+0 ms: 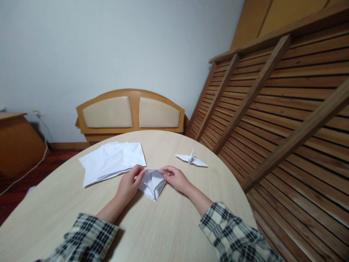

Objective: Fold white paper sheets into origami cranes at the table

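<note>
A partly folded piece of white paper (151,184) is between my two hands, one corner pointing toward me. My left hand (131,183) pinches its upper left edge between thumb and fingers. At the upper right edge, my right hand (176,177) grips the paper the same way. Creases and a raised flap show in its middle. Beyond my right hand stands a finished white origami crane (191,159) with its wings spread. A stack of creased white paper sheets (113,160) lies past my left hand, close to it.
The round pale wooden table (163,233) carries everything. Behind it stands a wooden headboard (135,109) with cream panels against the wall. A slatted wooden frame (286,109) leans along the right side. A white cable (40,160) runs down at the left.
</note>
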### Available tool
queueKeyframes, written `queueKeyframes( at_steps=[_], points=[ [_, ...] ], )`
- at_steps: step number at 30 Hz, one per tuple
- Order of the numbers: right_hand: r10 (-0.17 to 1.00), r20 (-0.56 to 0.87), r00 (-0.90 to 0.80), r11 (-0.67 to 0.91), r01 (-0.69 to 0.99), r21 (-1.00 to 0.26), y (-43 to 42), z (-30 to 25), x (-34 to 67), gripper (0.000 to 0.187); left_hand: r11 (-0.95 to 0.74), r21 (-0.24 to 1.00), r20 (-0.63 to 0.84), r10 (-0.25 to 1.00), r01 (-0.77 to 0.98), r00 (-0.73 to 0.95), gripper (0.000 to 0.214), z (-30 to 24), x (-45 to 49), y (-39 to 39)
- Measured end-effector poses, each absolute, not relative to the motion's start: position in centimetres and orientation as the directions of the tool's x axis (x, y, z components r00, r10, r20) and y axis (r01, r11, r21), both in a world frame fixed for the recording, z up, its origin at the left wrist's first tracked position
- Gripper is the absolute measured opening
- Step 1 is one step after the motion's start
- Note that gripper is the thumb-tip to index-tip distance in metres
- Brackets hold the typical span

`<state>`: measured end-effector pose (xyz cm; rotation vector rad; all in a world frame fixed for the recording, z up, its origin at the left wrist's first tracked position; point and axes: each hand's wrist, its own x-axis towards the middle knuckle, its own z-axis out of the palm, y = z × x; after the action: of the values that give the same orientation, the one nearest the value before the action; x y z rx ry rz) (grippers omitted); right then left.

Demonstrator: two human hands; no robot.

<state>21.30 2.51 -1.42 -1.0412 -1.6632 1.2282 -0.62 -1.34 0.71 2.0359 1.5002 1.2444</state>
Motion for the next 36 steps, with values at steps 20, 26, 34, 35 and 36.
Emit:
queueKeyframes(
  at_steps=[20,26,34,35,36],
  points=[
    [0.905,0.371,-0.208,0.422,0.557,-0.716,2.0,-0.7,21.5,0.016,-0.437,0.602,0.465,0.872,0.668,0.152,0.014,0.5,-0.5,-1.4],
    [0.863,0.453,-0.223,0.485,0.612,-0.625,1.7,-0.4,21.3,0.014,-0.414,0.544,0.501,0.858,0.729,0.113,0.009,0.2,-0.6,-0.9],
    [0.853,0.487,-0.190,0.489,0.617,-0.616,0.9,-0.5,20.3,0.012,-0.326,0.493,0.425,0.899,0.807,0.104,0.023,0.6,-0.5,-1.2],
    [0.852,0.485,-0.196,0.494,0.608,-0.622,0.8,-0.6,20.2,0.013,-0.322,0.486,0.422,0.901,0.812,0.104,0.024,0.6,-0.4,-1.3],
    [0.853,0.481,-0.202,0.497,0.597,-0.630,0.8,-0.7,20.1,0.015,-0.315,0.484,0.417,0.903,0.816,0.101,0.025,0.7,-0.4,-1.3]
  ],
)
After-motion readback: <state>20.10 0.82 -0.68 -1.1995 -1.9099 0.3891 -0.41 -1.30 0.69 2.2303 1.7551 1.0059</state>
